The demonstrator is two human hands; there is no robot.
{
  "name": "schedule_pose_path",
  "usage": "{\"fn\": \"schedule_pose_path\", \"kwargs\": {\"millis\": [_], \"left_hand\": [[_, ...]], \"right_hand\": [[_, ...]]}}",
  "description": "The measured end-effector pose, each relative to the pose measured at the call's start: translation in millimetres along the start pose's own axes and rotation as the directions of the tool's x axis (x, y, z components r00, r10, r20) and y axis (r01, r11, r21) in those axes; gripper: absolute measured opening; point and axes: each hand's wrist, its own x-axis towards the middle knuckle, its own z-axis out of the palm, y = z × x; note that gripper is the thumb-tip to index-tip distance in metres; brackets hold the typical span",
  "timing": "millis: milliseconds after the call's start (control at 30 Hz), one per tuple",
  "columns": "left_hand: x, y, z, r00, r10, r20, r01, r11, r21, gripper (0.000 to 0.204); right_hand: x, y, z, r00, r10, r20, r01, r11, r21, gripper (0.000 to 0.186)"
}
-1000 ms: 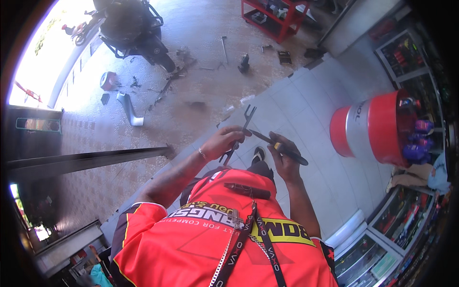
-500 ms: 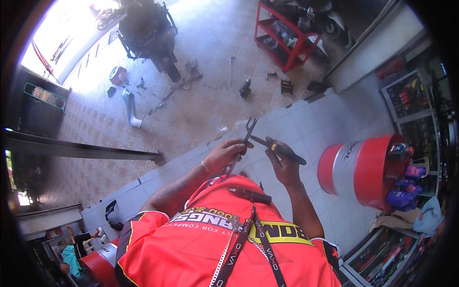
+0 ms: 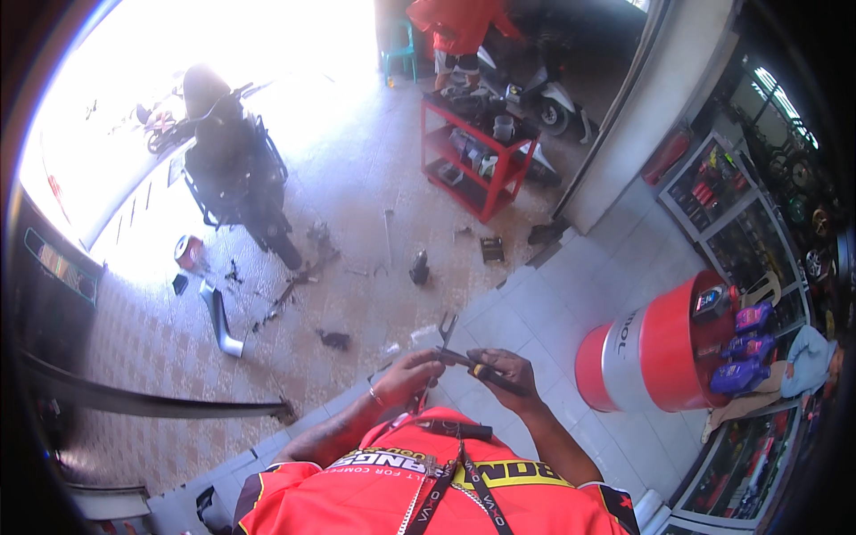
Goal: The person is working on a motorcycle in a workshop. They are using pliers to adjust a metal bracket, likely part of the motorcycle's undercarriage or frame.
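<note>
In front of my chest, my left hand [image 3: 408, 378] is closed around a thin dark metal piece with a forked end [image 3: 447, 330]. The fork points away from me, and the rest of the piece runs down behind my fingers. My right hand [image 3: 512, 373] grips a hand tool with a black-and-yellow handle [image 3: 501, 381]. Its narrow shaft reaches left to the forked piece and appears to touch it near my left fingertips. The exact kind of tool cannot be made out.
Ahead on the left stands a motorcycle [image 3: 234, 165], with loose parts and a silver curved panel [image 3: 220, 319] on the floor. A red tool cart [image 3: 486, 198] stands farther off, near a person in red [image 3: 459, 27]. On my right are a red-and-white drum [image 3: 637, 352] and glass cabinets [image 3: 713, 192].
The view has tilted upward, showing the person beyond the cart. My right hand has come closer to my left, bringing the tool's shaft against or close to the forked piece.
</note>
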Motion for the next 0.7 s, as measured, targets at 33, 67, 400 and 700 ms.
{"fn": "schedule_pose_path", "kwargs": {"millis": [33, 67, 400, 700], "left_hand": [[3, 5, -6, 0.999, 0.002, 0.051, -0.001, 1.0, -0.021, 0.031], [7, 10, -13, 0.997, -0.011, 0.078, 0.012, 1.0, -0.016, 0.031], [30, 32, -54, 0.972, -0.002, 0.233, 0.005, 1.0, -0.012, 0.027], [31, 68, -21, 0.971, 0.044, 0.236, -0.02, 0.994, -0.105, 0.015]], "right_hand": [[6, -1, 0, 0.999, -0.039, 0.021, 0.041, 0.996, -0.085, 0.022], [13, -1, 0, 0.997, -0.073, 0.031, 0.078, 0.979, -0.186, 0.02], [74, -12, 13, 0.945, -0.155, 0.29, 0.227, 0.945, -0.235, 0.038], [136, -16, -34, 0.735, -0.461, 0.497, 0.65, 0.687, -0.325, 0.033]]}}
